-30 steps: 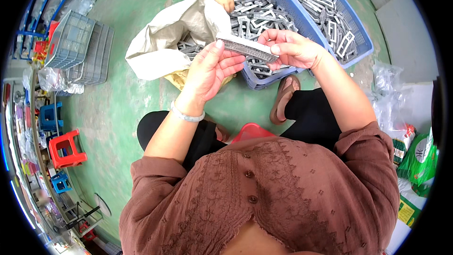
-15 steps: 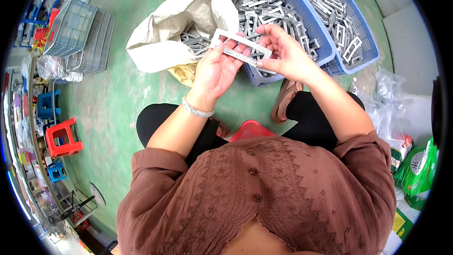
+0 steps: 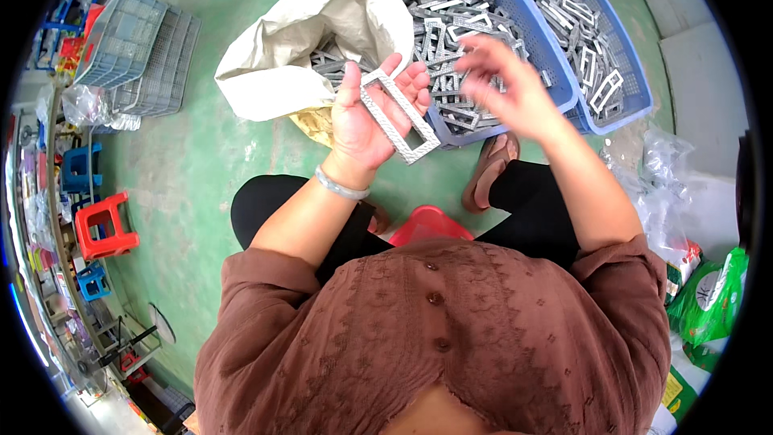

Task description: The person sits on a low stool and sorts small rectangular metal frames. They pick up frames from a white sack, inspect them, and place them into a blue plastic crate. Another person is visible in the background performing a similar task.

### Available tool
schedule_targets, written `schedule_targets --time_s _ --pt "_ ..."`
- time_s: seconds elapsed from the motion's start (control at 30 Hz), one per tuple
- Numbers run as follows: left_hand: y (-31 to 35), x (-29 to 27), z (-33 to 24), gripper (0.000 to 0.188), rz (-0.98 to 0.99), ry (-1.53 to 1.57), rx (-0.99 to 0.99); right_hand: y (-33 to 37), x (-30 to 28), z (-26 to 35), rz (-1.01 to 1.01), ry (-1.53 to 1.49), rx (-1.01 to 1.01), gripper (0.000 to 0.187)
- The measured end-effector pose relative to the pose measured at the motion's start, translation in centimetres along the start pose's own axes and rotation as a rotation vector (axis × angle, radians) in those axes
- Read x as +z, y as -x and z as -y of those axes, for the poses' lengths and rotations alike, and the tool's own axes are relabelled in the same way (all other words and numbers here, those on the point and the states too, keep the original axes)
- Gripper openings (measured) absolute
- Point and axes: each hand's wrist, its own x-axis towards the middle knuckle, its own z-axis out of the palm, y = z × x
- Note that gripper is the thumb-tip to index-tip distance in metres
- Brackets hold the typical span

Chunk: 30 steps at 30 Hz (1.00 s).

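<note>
A grey patterned rectangular frame [image 3: 386, 123] with an open middle lies tilted across the palm of my left hand [image 3: 356, 127]. My left thumb stands on one side of it and the fingers curl up behind. My right hand [image 3: 515, 90] is apart from the frame, over the near blue basket [image 3: 566, 103]. Its fingers are spread and blurred, and nothing shows in them. Many similar grey frames [image 3: 439, 32] fill that basket. Just beyond my left hand, a white woven sack [image 3: 266, 84] stands with its mouth wide, and more grey pieces [image 3: 328, 64] lie inside.
A second blue basket [image 3: 642, 105] of frames stands at the right. Another person's hand shows partly at the top edge. Stacked grey crates [image 3: 129, 52] and a red stool [image 3: 107, 225] are at the left. Clear plastic bags [image 3: 656, 169] and a green bag [image 3: 713, 294] lie at the right.
My right hand has let go of the frame and moved right, over the basket. The frame has turned steeper and lower in my left hand. The other person's hand has drawn back toward the top edge.
</note>
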Motion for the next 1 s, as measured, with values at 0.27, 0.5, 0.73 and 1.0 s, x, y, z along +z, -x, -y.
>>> schedule_targets --time_s 0.27,0.5,0.73,1.0 --pt "-0.6 -1.7 -1.2 0.041 -0.148 -0.086 -0.073 0.0 -4.4 -18.9 0.161 0.655 0.717 0.048" --pt "-0.6 -1.6 -2.1 0.039 -0.142 -0.112 -0.067 -0.4 0.9 -22.4 0.1 0.704 0.912 0.063" --pt "-0.6 -2.3 -2.4 0.038 -0.191 -0.153 -0.081 -0.9 -2.0 -21.3 0.024 0.696 0.748 0.036" --pt "-0.5 -0.7 -0.9 0.034 -0.236 -0.282 -0.116 -2.7 -8.0 -7.3 -0.023 -0.286 0.681 0.024"
